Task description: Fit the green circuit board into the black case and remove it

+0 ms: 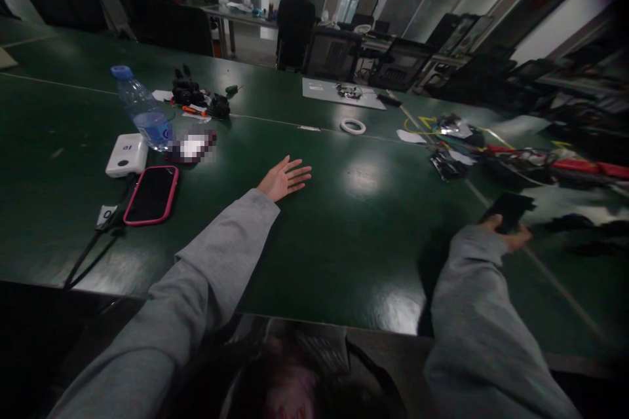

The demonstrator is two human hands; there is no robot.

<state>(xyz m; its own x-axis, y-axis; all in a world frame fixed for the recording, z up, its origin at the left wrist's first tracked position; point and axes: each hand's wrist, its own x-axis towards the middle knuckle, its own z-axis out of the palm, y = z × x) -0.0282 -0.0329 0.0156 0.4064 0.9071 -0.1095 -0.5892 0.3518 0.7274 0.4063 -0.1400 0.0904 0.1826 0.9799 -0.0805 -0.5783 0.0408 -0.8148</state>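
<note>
My left hand (284, 178) reaches over the green table with its fingers spread and nothing in it. Well to its left lies a phone in a pink case (151, 195). Off to the right, my right hand (515, 237) is closed around a flat black rectangular object (511, 208), whose exact kind I cannot make out. Fingers and thumb grip its near end, and its far end sticks out beyond them. Grey sleeves cover both arms. A roll of white tape (352, 126) lies farther back on the table, between the two hands.
On the left stand a water bottle (142, 108) and a white box (126, 156) with a dark cable. Black parts (189, 91) lie behind them. Tangled wires (457, 131) spread over the right side, near a white board (339, 93). A person (295, 19) sits in the background.
</note>
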